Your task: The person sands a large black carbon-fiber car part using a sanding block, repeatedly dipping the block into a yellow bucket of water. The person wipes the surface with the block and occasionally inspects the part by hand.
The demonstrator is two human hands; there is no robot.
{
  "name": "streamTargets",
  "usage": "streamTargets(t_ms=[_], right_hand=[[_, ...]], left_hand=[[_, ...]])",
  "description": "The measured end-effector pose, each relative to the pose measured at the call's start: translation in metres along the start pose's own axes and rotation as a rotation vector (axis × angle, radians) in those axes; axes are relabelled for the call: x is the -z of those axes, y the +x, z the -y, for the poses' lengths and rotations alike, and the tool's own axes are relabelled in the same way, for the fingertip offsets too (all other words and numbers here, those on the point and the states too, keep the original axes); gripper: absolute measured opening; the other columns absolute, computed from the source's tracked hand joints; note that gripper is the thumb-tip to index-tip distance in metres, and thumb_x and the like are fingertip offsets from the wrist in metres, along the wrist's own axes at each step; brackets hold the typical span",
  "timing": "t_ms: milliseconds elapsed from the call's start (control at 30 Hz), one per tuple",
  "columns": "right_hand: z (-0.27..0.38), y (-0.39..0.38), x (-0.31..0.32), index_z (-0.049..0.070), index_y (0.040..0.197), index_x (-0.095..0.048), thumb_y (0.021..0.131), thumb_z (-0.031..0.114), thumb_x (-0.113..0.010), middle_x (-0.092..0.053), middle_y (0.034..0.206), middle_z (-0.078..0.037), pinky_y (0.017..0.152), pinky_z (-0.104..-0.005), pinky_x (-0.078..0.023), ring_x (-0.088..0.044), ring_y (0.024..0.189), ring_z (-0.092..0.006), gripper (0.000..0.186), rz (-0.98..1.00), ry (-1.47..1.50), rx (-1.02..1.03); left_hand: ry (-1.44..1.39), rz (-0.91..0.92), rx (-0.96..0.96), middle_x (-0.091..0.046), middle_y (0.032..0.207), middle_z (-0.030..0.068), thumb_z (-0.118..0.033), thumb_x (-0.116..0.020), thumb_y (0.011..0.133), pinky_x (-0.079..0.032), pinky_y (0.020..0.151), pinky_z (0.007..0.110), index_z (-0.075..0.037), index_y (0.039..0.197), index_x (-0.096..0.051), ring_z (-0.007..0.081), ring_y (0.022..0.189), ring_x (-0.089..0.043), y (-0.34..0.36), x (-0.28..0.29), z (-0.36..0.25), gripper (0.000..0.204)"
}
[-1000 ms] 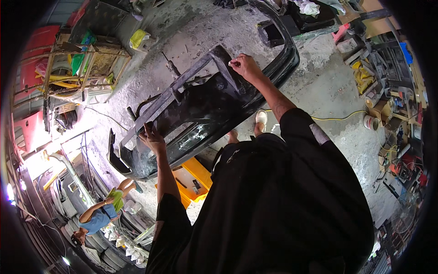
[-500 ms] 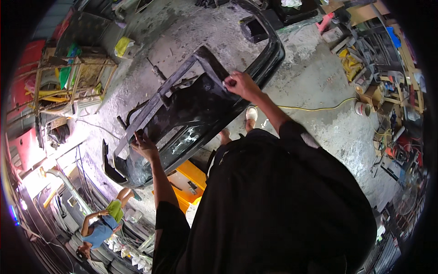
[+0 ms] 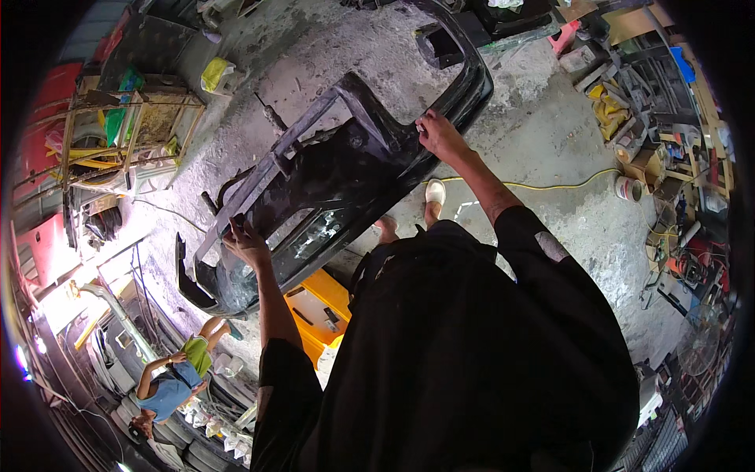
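Observation:
A large black car bumper (image 3: 330, 177) stretches diagonally before me, from lower left to upper right, its surface scuffed with pale grey patches. My left hand (image 3: 248, 245) is closed at the bumper's nearer left part, fingers curled on its narrow grey bar. Farther right, my right hand (image 3: 442, 138) touches the edge where the bumper's upright strut meets its curved end. Its fingers are bent in a pinch; whether something small sits between them, I cannot make out.
An orange-yellow stand (image 3: 324, 303) sits under the bumper's near side. A yellow cable (image 3: 550, 187) crosses the concrete floor to a bucket (image 3: 627, 189). At lower left another person (image 3: 169, 389) is near stacked dark parts. A metal rack (image 3: 130, 130) stands left; clutter lines the right.
My right hand has moved right along the bumper, from the strut to the corner by the curved end. My left hand stays at nearly the same spot. The bumper has shifted only slightly in view.

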State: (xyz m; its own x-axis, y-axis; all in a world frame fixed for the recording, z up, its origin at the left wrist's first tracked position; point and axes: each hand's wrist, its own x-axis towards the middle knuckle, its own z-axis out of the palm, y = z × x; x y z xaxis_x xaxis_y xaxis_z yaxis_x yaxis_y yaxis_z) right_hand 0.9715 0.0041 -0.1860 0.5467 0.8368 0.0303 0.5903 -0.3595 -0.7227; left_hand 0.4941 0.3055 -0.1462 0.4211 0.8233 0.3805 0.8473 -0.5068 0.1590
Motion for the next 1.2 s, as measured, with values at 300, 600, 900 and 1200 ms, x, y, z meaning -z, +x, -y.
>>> streamTargets(t_ms=[300,600,900,1200], right_hand=[[0.04,-0.014,-0.011,-0.001,0.106,-0.067,0.09,0.007,-0.073,-0.064,0.104,-0.015,0.078,-0.0383,-0.058,-0.069,0.088,-0.0312,0.018,0.0,0.201,-0.006],[0.032,-0.023,-0.025,0.001,0.1,-0.067,0.09,0.01,-0.073,-0.066,0.112,-0.014,0.084,-0.0415,-0.057,-0.068,0.096,-0.0347,0.015,-0.108,0.106,0.206],[0.008,-0.003,0.001,0.006,0.087,-0.07,0.082,0.013,-0.076,-0.067,0.089,-0.015,0.076,-0.0439,-0.055,-0.067,0.085,-0.0357,0.01,-0.271,0.094,-0.048],[-0.016,0.013,0.011,0.005,0.089,-0.071,0.083,0.015,-0.079,-0.07,0.089,-0.015,0.077,-0.04,-0.057,-0.07,0.083,-0.0333,0.015,-0.313,0.05,-0.012]], left_hand=[[-0.031,0.002,0.048,-0.053,0.114,0.0197,-0.031,-0.064,0.1,-0.042,0.097,0.052,-0.013,0.146,-0.058,0.0393,0.108,-0.053,-0.002,0.001,0.017,0.05],[-0.02,-0.007,0.032,-0.052,0.117,0.0197,-0.031,-0.063,0.101,-0.041,0.098,0.053,-0.015,0.148,-0.056,0.0397,0.11,-0.052,0.004,0.007,0.011,0.05],[-0.025,0.003,0.063,-0.052,0.118,0.0206,-0.032,-0.062,0.102,-0.042,0.097,0.054,-0.014,0.147,-0.057,0.0401,0.11,-0.052,0.0,0.006,0.003,0.049],[-0.029,-0.029,0.038,-0.054,0.116,0.0206,-0.03,-0.063,0.101,-0.043,0.096,0.054,-0.014,0.146,-0.058,0.0406,0.109,-0.053,0.001,0.008,0.003,0.049]])
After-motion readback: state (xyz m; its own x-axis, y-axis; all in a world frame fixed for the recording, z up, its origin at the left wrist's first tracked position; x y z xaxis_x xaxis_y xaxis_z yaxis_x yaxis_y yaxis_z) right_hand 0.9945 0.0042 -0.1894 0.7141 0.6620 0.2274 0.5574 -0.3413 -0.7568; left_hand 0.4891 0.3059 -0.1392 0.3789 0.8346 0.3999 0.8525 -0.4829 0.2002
